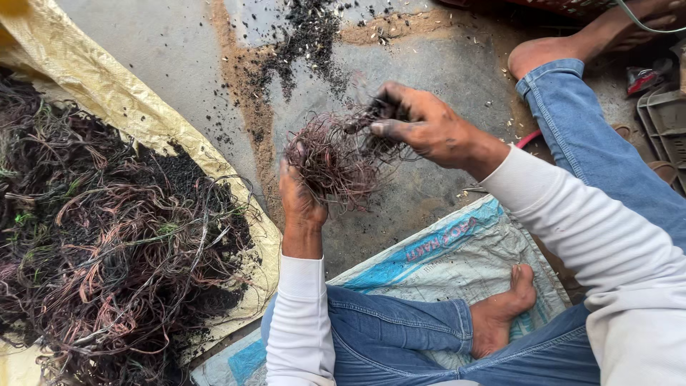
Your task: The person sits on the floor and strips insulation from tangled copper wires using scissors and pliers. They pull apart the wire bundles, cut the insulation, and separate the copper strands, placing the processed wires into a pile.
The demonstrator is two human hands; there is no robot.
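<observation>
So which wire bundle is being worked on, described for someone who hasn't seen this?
Start at the big wire heap on the yellow sack. To its right, above the concrete floor, both hands hold a small reddish tangle. Unlike the heap, it is lifted off the ground.

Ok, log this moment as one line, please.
left hand: grips wire tangle from below | right hand: pinches its top | wire pile: on yellow sack, left | floor: black crumbs

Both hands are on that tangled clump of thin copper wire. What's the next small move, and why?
Probably pull the right hand away from the left hand, teasing the wire clump apart. Its strands are tightly knotted with dark burnt bits at the right fingertips, and black crumbs already lie on the floor beyond.
</observation>
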